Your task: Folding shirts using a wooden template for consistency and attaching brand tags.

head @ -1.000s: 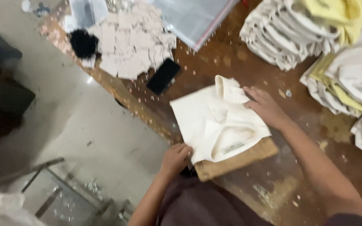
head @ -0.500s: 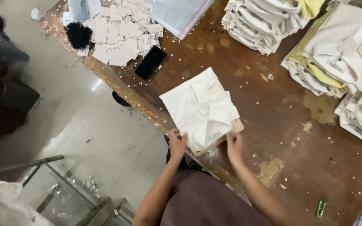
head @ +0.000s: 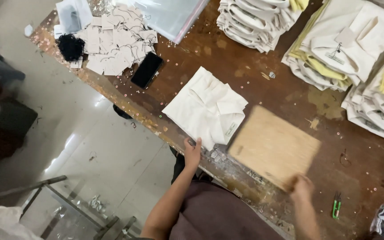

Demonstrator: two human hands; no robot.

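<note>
A folded cream shirt [head: 207, 106] lies collar-up on the brown wooden table [head: 263, 62], near its front edge. My left hand [head: 192, 152] grips the shirt's near corner at the table edge. My right hand [head: 302, 189], blurred by motion, holds the near corner of a flat brown folding board [head: 274, 146]. The board lies on the table just right of the shirt, fully clear of it.
A black phone [head: 146, 70] lies left of the shirt, beside a heap of paper tags [head: 112, 46] and black strings [head: 70, 46]. Stacks of folded shirts [head: 352, 49] fill the back right. A clear plastic bag [head: 170, 15] lies at the back. Small green snips [head: 336, 205] rest at the front right.
The board was under the folded shirt; my right hand has drawn it out to the right. My left hand stays on the shirt's near corner. The camera has shifted.
</note>
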